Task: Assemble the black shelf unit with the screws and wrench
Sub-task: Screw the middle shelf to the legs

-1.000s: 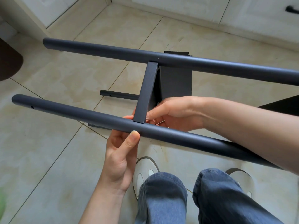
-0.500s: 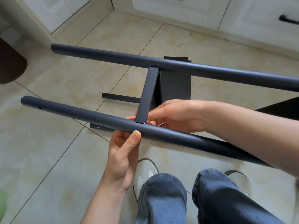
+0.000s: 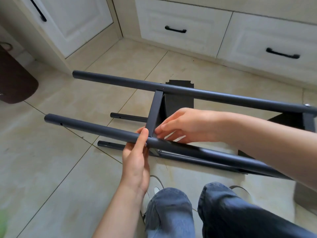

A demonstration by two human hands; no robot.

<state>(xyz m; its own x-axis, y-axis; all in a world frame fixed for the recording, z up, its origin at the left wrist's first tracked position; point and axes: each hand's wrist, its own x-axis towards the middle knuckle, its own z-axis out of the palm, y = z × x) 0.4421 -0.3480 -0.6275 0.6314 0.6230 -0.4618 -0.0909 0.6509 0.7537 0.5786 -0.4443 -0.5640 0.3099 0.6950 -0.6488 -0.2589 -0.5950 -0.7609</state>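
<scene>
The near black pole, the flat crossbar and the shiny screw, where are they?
near black pole point(image 3: 96, 128), head view, on its bare stretch left of the hands.
flat crossbar point(image 3: 155, 114), head view, on the middle of its flat face.
shiny screw point(image 3: 307, 105), head view, on its head.

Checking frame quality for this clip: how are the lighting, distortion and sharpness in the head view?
Head view: soft, even daylight with no harsh glare; faint shadows lie on the tile floor under the near black tube. Wide-angle distortion bows the cabinet drawers along the top edge. The left hand and right hand at the crossbar are sharp; a green smear at the lower left corner is blurred beyond telling.
</scene>
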